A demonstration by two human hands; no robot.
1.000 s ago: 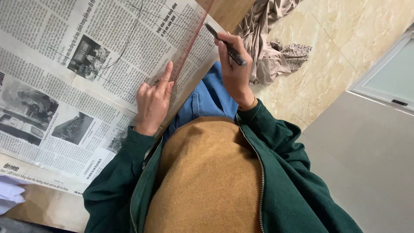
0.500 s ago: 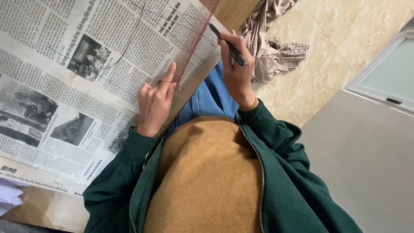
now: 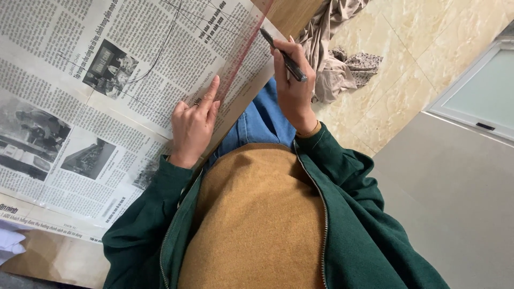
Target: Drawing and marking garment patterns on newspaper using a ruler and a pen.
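Pressing flat on a pinkish transparent ruler (image 3: 243, 56), the left hand (image 3: 194, 126) pins it to the newspaper (image 3: 80, 107) spread over the wooden bench (image 3: 292, 13), index finger extended. Right hand (image 3: 293, 85), fingers closed around a dark pen (image 3: 282, 54), sets its tip beside the ruler's edge. Crumpled cloth (image 3: 337, 59) lies on the tiled floor (image 3: 407, 48).
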